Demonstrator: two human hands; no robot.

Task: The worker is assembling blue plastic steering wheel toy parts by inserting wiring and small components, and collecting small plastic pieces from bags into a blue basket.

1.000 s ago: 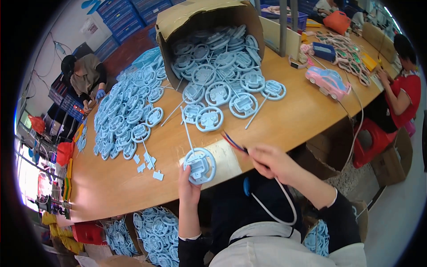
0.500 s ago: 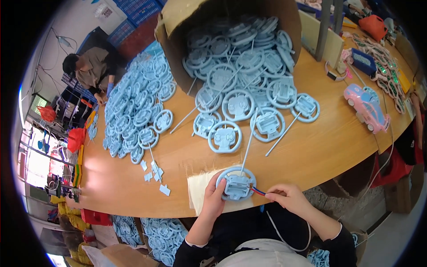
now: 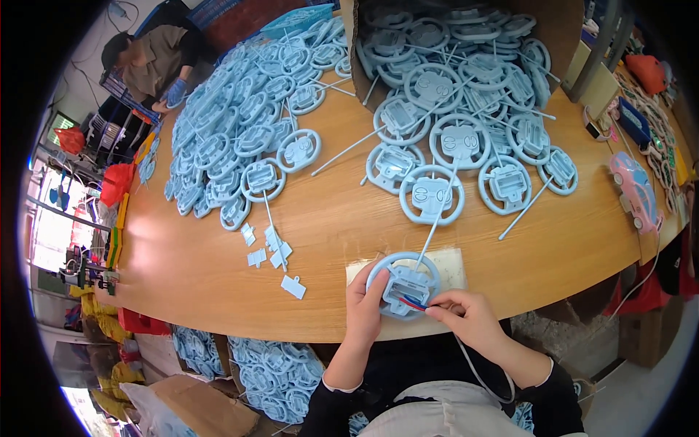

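And the left grip (image 3: 366, 297) is holding a pale-blue steering wheel (image 3: 403, 280), the right grip (image 3: 470, 317) is pinching coloured wires (image 3: 416, 301) at its hollow!

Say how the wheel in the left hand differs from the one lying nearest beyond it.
The held wheel shows an open recess, the lying wheel a closed face. The left hand grips the held wheel; the lying wheel rests on the table. Red and blue wires are at the held wheel's recess; none show at the lying wheel. Both are light blue with round rims.

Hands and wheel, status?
Left hand grips blue toy steering wheel. Right hand pinches wires at wheel's recess. Loose wheels beyond, clear of both hands.
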